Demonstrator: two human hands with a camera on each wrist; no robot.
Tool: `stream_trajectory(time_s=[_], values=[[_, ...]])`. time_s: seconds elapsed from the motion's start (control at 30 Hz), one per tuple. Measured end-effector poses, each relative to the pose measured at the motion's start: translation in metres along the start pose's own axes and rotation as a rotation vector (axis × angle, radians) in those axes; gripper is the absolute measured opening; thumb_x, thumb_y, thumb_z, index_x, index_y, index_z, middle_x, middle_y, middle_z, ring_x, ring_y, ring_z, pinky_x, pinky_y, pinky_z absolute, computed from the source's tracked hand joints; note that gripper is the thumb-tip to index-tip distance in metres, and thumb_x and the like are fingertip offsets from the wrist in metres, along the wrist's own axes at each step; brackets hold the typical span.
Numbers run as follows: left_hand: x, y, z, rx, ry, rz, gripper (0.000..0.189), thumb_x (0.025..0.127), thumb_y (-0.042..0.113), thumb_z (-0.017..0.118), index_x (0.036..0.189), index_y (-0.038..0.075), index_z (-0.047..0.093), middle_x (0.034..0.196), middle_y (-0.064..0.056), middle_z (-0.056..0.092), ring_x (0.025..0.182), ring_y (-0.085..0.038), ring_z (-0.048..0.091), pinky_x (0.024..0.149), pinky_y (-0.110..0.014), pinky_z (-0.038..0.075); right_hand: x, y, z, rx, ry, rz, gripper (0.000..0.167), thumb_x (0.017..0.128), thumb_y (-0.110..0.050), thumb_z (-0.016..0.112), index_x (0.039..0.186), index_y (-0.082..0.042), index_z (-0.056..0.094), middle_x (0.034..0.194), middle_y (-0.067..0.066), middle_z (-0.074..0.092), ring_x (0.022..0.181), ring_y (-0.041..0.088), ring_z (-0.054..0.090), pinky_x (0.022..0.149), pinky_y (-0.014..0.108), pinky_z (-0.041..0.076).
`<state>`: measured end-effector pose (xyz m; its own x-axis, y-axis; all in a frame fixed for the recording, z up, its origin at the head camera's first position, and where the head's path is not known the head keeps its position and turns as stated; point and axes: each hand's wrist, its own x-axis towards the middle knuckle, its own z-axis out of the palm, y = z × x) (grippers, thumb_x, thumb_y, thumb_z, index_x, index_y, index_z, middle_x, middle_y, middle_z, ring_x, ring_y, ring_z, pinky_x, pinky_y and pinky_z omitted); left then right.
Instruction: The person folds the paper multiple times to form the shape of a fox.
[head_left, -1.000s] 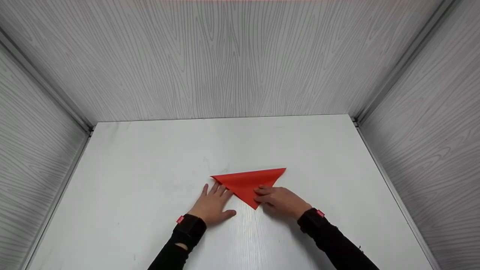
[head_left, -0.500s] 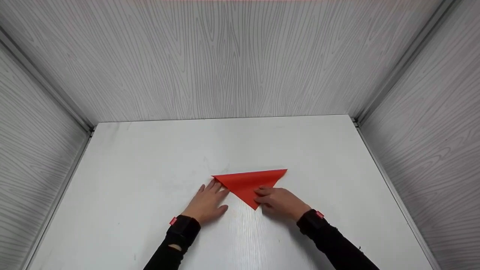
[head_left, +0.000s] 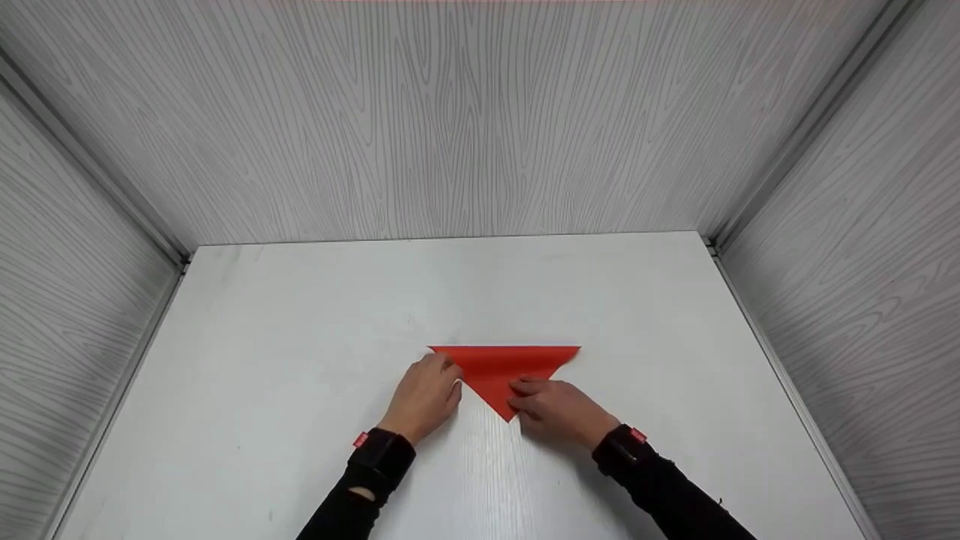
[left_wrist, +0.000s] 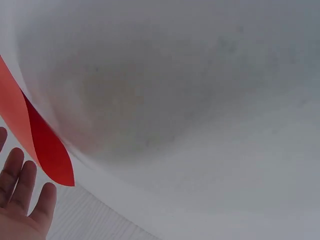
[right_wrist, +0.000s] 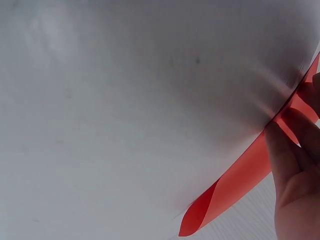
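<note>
A red sheet of paper [head_left: 495, 367], folded into a triangle, lies on the white table with its long edge at the far side and one corner towards me. My left hand [head_left: 424, 394] is at its left end, fingers bent down there in the head view. In the left wrist view the left fingers [left_wrist: 22, 185] look loosely extended beside the curved paper end [left_wrist: 52, 150]. My right hand [head_left: 562, 409] pinches the paper's near right side, close to the front corner. Its fingertips touch the paper edge in the right wrist view, where the fold [right_wrist: 240, 175] bulges in an unpressed curve.
The white tabletop [head_left: 300, 315] surrounds the paper. Grey wood-grain panels stand at the back [head_left: 465, 120], on the left [head_left: 67, 315] and on the right [head_left: 862, 247].
My left hand has gone from spread fingers to bent ones at the paper's left end. The paper has turned slightly, its far edge now level. My right hand stays nearly in place.
</note>
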<state>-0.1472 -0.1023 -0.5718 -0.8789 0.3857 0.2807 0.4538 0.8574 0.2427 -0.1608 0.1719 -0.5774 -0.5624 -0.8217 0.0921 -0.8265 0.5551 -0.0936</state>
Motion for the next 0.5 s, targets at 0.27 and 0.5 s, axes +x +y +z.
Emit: stream_trajectory(time_s=[0.27,0.5], values=[[0.012,0.014,0.011,-0.015,-0.031,0.089,0.027,0.098,0.02,0.071,0.124,0.013,0.072,0.131,-0.012,0.06,0.125,-0.029,0.055,0.111,-0.047,0.045,0.002,-0.002,0.0,0.02,0.015,-0.002,0.026,0.095,-0.017,0.075,0.12,-0.013,0.079,0.124,0.009,0.073,0.111,0.021,0.069,0.091,0.032,0.058],[0.015,0.017,0.018,-0.016,-0.032,0.117,0.025,0.1,0.022,0.068,0.123,0.013,0.074,0.127,-0.01,0.061,0.123,-0.027,0.054,0.113,-0.045,0.043,0.007,-0.007,0.002,0.073,0.069,0.061,0.022,0.092,-0.022,0.081,0.112,-0.013,0.082,0.105,0.004,0.073,0.091,0.017,0.066,0.087,0.028,0.059]])
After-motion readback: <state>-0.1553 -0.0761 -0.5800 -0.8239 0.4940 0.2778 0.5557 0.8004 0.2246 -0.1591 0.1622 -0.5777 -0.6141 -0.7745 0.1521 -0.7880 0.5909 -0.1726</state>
